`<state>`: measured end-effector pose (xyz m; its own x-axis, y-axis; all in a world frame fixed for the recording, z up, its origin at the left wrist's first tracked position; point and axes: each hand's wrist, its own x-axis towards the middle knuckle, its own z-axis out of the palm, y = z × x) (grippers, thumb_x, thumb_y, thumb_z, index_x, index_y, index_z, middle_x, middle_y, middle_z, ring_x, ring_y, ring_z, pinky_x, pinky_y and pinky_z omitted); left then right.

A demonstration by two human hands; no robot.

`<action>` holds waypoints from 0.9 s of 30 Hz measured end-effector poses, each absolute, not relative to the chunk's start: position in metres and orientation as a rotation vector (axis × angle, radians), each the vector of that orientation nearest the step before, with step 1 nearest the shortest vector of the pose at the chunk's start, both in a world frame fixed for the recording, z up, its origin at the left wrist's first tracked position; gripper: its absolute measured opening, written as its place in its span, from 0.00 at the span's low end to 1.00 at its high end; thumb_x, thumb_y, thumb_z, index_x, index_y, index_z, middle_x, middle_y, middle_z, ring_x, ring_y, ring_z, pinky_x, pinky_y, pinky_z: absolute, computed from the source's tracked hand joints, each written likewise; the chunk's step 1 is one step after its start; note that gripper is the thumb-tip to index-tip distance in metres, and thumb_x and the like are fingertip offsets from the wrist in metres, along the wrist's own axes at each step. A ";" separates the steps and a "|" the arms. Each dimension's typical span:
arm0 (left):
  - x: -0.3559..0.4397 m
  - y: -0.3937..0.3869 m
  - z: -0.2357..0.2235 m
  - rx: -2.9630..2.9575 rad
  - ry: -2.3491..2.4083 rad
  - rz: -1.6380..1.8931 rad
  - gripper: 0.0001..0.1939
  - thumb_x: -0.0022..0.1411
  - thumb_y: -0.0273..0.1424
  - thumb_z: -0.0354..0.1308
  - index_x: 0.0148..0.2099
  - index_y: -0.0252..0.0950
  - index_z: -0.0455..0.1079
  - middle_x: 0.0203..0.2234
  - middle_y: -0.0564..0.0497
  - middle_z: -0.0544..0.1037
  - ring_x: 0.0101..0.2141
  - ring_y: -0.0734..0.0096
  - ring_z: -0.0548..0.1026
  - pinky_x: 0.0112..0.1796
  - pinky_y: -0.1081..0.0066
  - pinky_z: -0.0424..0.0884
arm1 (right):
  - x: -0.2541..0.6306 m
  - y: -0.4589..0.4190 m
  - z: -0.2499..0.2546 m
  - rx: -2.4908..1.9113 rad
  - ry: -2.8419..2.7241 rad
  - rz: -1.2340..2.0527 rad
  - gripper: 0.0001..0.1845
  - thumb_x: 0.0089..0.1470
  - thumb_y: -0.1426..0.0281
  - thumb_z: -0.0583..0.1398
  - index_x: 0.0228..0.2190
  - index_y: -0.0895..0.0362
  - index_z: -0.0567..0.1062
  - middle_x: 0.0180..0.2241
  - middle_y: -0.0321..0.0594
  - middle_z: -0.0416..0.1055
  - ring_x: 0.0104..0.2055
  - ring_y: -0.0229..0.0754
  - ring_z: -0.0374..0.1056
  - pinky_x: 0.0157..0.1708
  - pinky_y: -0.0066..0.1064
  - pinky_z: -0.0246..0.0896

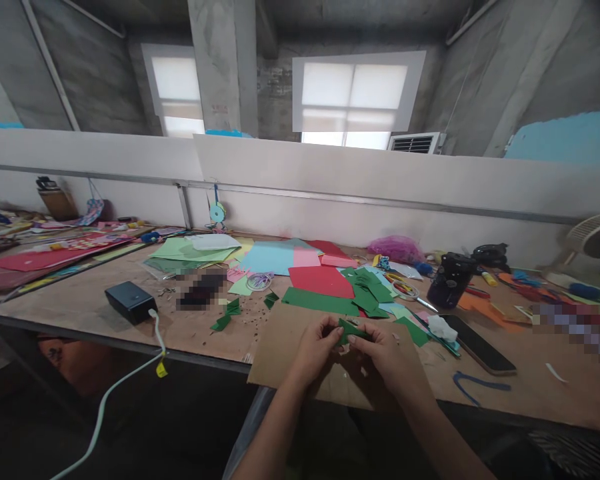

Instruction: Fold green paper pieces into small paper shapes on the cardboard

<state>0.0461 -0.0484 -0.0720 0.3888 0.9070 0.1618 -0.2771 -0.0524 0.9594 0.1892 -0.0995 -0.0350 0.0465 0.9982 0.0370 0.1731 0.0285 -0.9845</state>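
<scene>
Between my two hands is a small piece of green paper (349,329), held above a sheet of cardboard (275,343). My left hand (321,340) pinches its left side with thumb and fingers. On the other side, my right hand (375,343) grips the paper's right part, thumb on top. Just beyond the cardboard lie a long green paper strip (320,301) and a red sheet (320,281). A heap of cut green paper pieces (367,290) sits behind my right hand. Small folded green pieces (221,323) rest on the table to the left.
A black box (130,301) with a white cable stands at the left. To the right are a phone (480,347), a dark bottle (450,280), a crumpled white tissue (443,329) and a blue strip (483,382). A fan (595,237) stands at the far right.
</scene>
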 end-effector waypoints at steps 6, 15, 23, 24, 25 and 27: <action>0.046 -0.047 -0.076 1.317 0.720 1.105 0.14 0.54 0.41 0.61 0.30 0.35 0.65 0.23 0.55 0.67 0.25 0.75 0.65 0.26 0.77 0.62 | 0.191 -0.096 -0.045 -1.341 -1.425 0.891 0.10 0.48 0.61 0.60 0.27 0.56 0.73 0.26 0.34 0.70 0.29 0.41 0.64 0.29 0.28 0.56; 0.048 -0.046 -0.070 1.253 0.674 1.046 0.16 0.51 0.42 0.63 0.33 0.34 0.67 0.24 0.53 0.70 0.24 0.77 0.67 0.25 0.76 0.62 | 0.188 -0.097 -0.038 -1.347 -1.383 0.939 0.14 0.47 0.62 0.61 0.18 0.56 0.66 0.17 0.29 0.60 0.22 0.36 0.57 0.24 0.27 0.48; 0.048 -0.043 -0.077 1.296 0.781 1.111 0.15 0.50 0.40 0.63 0.28 0.35 0.65 0.18 0.56 0.66 0.20 0.77 0.63 0.23 0.76 0.58 | 0.191 -0.093 -0.037 -1.388 -1.467 0.946 0.14 0.45 0.60 0.62 0.18 0.56 0.69 0.17 0.30 0.63 0.22 0.37 0.59 0.24 0.27 0.51; 0.048 -0.043 -0.078 1.306 0.790 1.110 0.14 0.50 0.40 0.63 0.28 0.35 0.65 0.18 0.57 0.66 0.21 0.77 0.63 0.24 0.76 0.58 | 0.191 -0.093 -0.035 -1.390 -1.463 0.949 0.15 0.44 0.60 0.62 0.17 0.56 0.68 0.16 0.30 0.62 0.22 0.37 0.58 0.24 0.27 0.51; 0.047 -0.043 -0.080 1.309 0.797 1.112 0.14 0.51 0.40 0.63 0.28 0.35 0.65 0.18 0.57 0.66 0.20 0.76 0.63 0.24 0.76 0.58 | 0.190 -0.094 -0.032 -1.394 -1.451 0.961 0.15 0.44 0.60 0.62 0.16 0.56 0.68 0.16 0.30 0.62 0.21 0.37 0.58 0.23 0.27 0.51; 0.047 -0.042 -0.082 1.312 0.804 1.120 0.13 0.52 0.40 0.62 0.29 0.36 0.65 0.18 0.57 0.66 0.20 0.76 0.63 0.24 0.75 0.58 | 0.188 -0.098 -0.025 -1.415 -1.406 1.002 0.15 0.44 0.59 0.62 0.17 0.56 0.71 0.15 0.32 0.64 0.20 0.37 0.58 0.23 0.28 0.50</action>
